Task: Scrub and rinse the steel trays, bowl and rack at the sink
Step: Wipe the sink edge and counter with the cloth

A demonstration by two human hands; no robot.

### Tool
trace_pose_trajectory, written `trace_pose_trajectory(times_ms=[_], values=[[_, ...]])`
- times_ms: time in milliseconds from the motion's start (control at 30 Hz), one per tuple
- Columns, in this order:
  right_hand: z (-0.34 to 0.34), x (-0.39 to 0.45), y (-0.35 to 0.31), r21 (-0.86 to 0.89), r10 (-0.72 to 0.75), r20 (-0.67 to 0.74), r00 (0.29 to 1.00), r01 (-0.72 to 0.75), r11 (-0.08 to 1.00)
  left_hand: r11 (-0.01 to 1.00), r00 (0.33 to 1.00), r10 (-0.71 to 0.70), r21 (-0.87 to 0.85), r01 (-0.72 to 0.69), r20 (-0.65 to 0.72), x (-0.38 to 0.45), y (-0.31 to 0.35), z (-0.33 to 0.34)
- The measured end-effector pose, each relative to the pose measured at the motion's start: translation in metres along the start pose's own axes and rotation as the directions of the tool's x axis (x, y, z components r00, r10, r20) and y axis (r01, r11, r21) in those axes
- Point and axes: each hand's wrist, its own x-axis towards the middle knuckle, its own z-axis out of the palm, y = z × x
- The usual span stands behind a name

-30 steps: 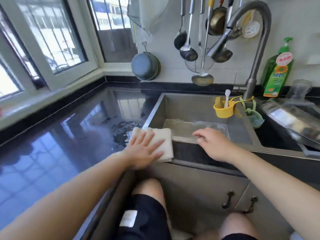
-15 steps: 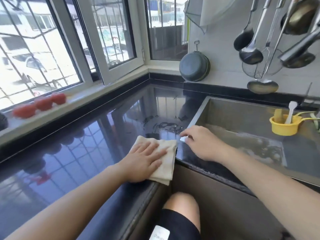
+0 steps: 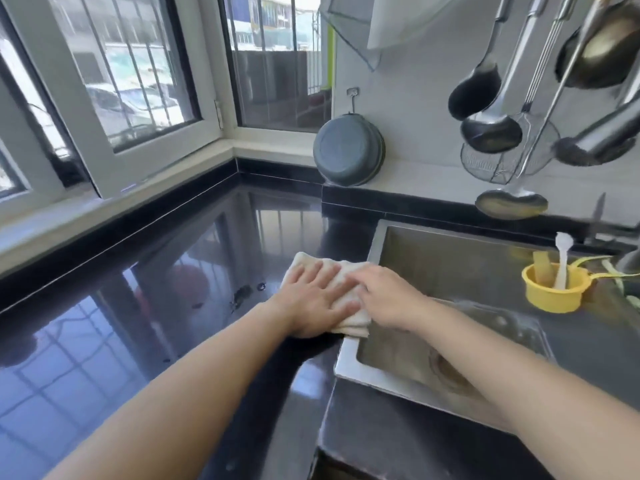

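Wiping appears to be the step in hand: your left hand [image 3: 313,304] lies flat, fingers straight, pressing the folded cream-white cloth [image 3: 341,292] onto the glossy black stone desk [image 3: 145,306], right at the left rim of the rectangular stainless-steel sink [image 3: 408,244]. Your right hand [image 3: 388,296] rests on the cloth's right edge; its fingers look loosely bent, but whether this grip pinches the fabric cannot be told.

Judged against the task, no steel tray, bowl or rack can be made out with certainty. A pale, wet-looking surface [image 3: 495,327] lies in the sink basin beyond your right forearm; it may be a tray, or only the basin floor. The scrubbing stage seems finished or suspended.

For the next move, gather the cloth securely before lifting it, and keep it off the small dark specks [image 3: 242,294] lying on the desk just left of it unless you intend to clear them.
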Motion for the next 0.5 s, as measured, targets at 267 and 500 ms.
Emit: trace_pose_trajectory(times_ms=[267, 500], values=[[-0.005, 0.144, 0.043, -0.103, 0.089, 0.014, 0.996, -0.087, 0.991, 0.975, 0.992, 0.129, 0.181, -0.129, 0.012, 0.146, -0.077, -0.009], [-0.008, 0.253, 0.069, -0.173, 0.231, -0.005, 0.973, -0.229, 0.958, 0.982, 0.995, -0.040, -0.189, 0.023, -0.088, 0.237, -0.143, -0.010]])
